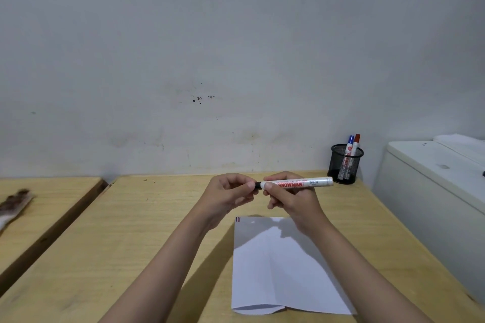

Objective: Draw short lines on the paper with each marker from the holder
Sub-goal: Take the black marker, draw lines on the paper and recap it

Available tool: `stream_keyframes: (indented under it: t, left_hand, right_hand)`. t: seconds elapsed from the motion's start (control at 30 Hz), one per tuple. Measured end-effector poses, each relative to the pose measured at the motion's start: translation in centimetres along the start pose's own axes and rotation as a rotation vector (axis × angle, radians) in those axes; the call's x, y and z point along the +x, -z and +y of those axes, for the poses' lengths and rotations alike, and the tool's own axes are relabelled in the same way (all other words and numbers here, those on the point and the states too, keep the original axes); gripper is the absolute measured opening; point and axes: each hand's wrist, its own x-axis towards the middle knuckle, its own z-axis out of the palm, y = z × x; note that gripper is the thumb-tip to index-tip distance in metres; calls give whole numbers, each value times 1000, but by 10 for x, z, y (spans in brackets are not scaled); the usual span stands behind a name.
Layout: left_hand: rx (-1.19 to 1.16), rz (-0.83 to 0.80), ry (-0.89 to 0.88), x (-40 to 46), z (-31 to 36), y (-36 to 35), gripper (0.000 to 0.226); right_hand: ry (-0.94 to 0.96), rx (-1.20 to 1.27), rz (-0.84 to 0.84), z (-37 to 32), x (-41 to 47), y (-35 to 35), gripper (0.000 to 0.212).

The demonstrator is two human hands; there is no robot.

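Note:
I hold a white marker (pixel 301 183) level above the table, its black cap end pointing left. My right hand (pixel 291 198) grips the barrel near the cap. My left hand (pixel 231 191) pinches the black cap (pixel 258 185); whether the cap is on or off the tip I cannot tell. Below the hands lies a white sheet of paper (pixel 278 270) with short blue and red lines (pixel 238 219) at its top left corner. A black mesh holder (pixel 344 165) stands at the back right with a blue marker (pixel 349 143) and a red marker (pixel 356 142) upright in it.
The wooden table (pixel 131 231) meets a grey wall at the back. A second wooden table (pixel 39 196) stands to the left across a gap, with a brown and white object (pixel 14 204) on it. A white appliance (pixel 433 186) borders the right edge.

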Motion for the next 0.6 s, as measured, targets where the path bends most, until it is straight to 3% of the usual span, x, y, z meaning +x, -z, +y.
stream_keyframes:
  t: [0.1,0.23,0.37,0.43,0.5,0.6]
  left_hand:
    - [45,40,-106,-4,1,-11,7]
    - [-73,157,-125,-8,-5,-27,9]
    - [-32,322,-145,0,-1,-31,7]
    - [96,361,-176,6,3,-28,7]
    - [234,349,-199,12,7,-31,7]
    - [334,303,-212,21,13,-47,10]
  right_hand:
    - [10,58,12,-4,-4,4,9]
    - [-81,156,58,-4,-5,1,4]
    - [-313,-169,7,-20,-4,7,29]
    - [-171,-428,23,-28,-3,20,20]
    - [151,-714,99,-37,1,34,13]
    - [430,-1131,15,-39,15,54,29]
